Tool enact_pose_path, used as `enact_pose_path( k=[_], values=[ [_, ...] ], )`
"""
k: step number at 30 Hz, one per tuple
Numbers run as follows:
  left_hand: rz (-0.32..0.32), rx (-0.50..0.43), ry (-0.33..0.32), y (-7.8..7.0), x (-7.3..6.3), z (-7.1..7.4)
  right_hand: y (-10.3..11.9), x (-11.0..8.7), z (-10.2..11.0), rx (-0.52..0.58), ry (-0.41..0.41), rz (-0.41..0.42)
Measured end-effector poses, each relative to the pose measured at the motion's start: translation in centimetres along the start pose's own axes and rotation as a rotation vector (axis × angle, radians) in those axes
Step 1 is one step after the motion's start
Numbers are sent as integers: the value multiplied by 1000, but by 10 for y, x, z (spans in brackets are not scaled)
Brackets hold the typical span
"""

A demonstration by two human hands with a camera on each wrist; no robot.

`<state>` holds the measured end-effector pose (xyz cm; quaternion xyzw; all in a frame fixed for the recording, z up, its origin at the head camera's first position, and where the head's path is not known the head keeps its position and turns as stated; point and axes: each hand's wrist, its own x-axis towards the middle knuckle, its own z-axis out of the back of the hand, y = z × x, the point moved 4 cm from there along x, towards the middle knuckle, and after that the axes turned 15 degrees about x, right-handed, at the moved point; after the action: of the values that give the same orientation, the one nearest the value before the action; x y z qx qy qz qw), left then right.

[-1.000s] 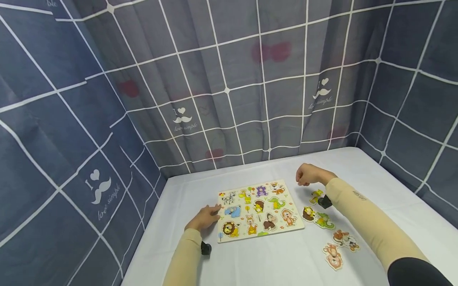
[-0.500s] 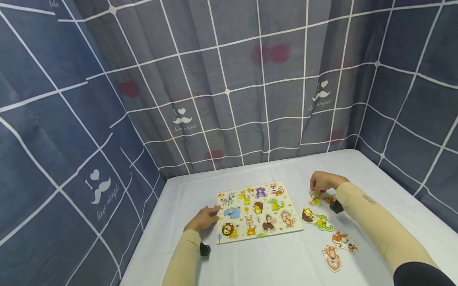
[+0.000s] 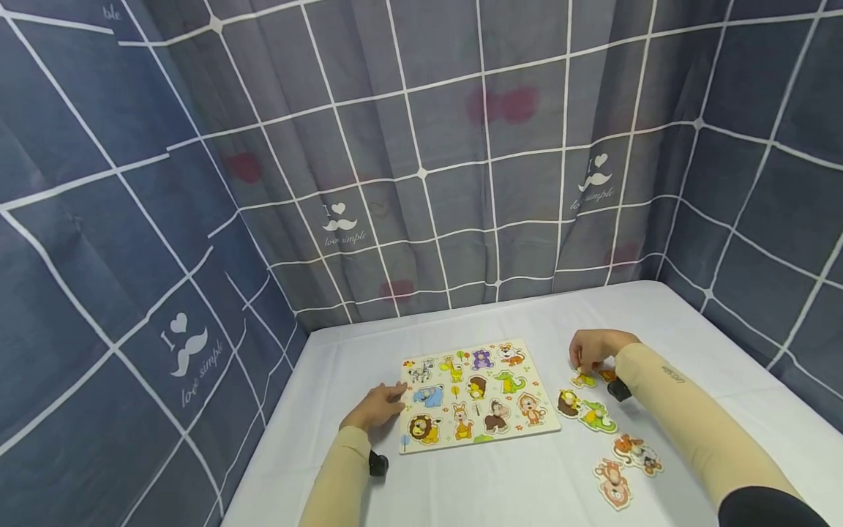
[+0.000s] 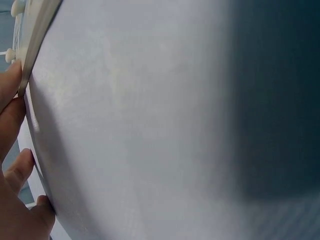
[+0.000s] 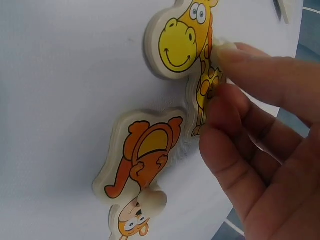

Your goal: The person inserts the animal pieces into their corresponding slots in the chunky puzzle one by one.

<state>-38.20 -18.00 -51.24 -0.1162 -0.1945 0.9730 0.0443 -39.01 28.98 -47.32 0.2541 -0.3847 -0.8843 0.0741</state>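
My right hand (image 3: 594,348) is at the loose pieces right of the board. In the right wrist view, its thumb and fingers pinch a giraffe puzzle piece (image 5: 177,47) near its neck; the fingers partly cover its body. An orange kangaroo piece (image 5: 142,150) with a pale knob lies beside it. My left hand (image 3: 374,407) rests at the left side of the animal puzzle board (image 3: 543,427), fingers extended and touching its edge. In the left wrist view, those fingers (image 4: 11,125) meet the board's edge.
Nearer the front lie a hedgehog piece (image 3: 568,402), a crocodile piece (image 3: 597,417), a tiger piece (image 3: 648,461) and a monkey piece (image 3: 614,484). Dark gridded curtains (image 3: 454,197) enclose the back and sides of the white-covered table (image 3: 481,490).
My right hand has moved right and toward the front, from beside the board's upper right to the giraffe piece, and now pinches it. The left hand has stayed at the board's edge.
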Motion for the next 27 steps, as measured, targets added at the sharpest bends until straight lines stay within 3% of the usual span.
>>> enact_pose_path(
  k=[8, 15, 27],
  values=[
    [-4, -17, 5, -1, 1, 1, 1, 5, -2, -22, 68, 4],
    [48, -30, 5, 0, 0, 0, 1, 6, -2, -19, 40, -48],
    [29, -25, 0, -3, -1, 1, -5, 7, 0, 37, 66, -60]
  ],
)
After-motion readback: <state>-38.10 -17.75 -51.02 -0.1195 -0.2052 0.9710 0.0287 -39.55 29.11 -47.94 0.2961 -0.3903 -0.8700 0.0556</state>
